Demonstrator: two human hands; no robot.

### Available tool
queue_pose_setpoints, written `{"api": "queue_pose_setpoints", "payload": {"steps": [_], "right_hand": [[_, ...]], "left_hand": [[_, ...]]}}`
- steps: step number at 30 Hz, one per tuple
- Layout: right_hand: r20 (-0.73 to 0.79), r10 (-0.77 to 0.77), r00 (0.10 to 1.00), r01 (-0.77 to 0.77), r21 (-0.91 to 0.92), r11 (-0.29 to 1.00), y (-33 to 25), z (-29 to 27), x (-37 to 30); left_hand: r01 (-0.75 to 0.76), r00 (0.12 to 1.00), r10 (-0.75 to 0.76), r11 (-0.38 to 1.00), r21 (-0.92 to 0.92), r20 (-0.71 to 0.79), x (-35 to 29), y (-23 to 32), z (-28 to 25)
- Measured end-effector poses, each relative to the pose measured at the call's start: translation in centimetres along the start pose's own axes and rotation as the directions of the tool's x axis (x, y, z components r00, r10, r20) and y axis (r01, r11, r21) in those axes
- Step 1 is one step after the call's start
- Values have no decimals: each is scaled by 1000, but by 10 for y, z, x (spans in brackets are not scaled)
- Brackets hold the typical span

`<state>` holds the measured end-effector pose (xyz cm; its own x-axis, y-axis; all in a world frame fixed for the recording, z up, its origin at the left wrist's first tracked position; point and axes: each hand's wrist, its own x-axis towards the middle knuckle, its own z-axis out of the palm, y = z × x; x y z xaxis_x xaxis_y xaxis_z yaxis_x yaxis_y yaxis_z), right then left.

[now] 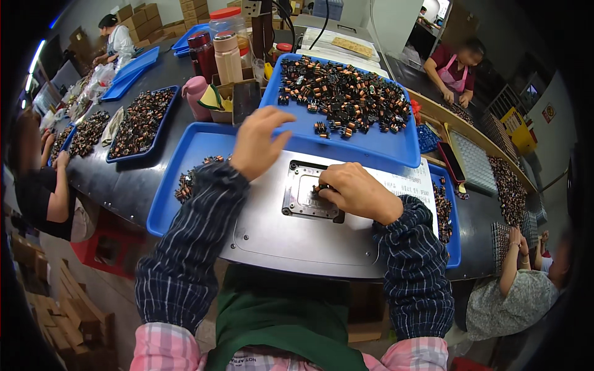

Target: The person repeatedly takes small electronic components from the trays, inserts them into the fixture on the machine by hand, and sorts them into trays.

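My right hand (365,193) pinches a small black-and-copper coil part (320,188) over the recessed window of a metal fixture (297,238). The recess holds a metal frame (294,207) with screws at its corners; the fingers hide part of it. My left hand (261,143) is raised beside the fixture's far left corner, thumb and fingers apart, with nothing seen in it. Just beyond it a blue tray (365,145) carries a heap of similar coil parts (346,93). Another blue tray (164,207), with fewer parts, lies partly under my left forearm.
Right of the fixture stands a blue tray (455,244) of parts, with a phone (450,162) near it. A pink bottle (197,99) and tumblers (228,57) stand at the back left. Co-workers sit at left, back right (456,71) and right (513,303).
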<state>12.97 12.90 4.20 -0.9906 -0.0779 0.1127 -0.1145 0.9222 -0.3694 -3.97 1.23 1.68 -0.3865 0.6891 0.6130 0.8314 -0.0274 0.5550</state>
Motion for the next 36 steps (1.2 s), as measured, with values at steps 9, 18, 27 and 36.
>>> {"api": "queue_pose_setpoints", "payload": {"steps": [9,18,27,36], "right_hand": [[-5,16,1000,-16,-86,996,1,11,4],[-453,374,809,-216,363,907,70,-60,-43],[-615,764,195,-949,80,306,206,-30,-179],[-736,158,658,-302,-66,951,143,-34,-41]], "left_hand": [[-23,966,-21,985,169,258,39,1,58],[134,976,-113,985,-110,185,30,-10,43],[111,993,-116,982,-154,-24,24,4,46],[204,979,-189,933,-297,79,-3,26,23]]}}
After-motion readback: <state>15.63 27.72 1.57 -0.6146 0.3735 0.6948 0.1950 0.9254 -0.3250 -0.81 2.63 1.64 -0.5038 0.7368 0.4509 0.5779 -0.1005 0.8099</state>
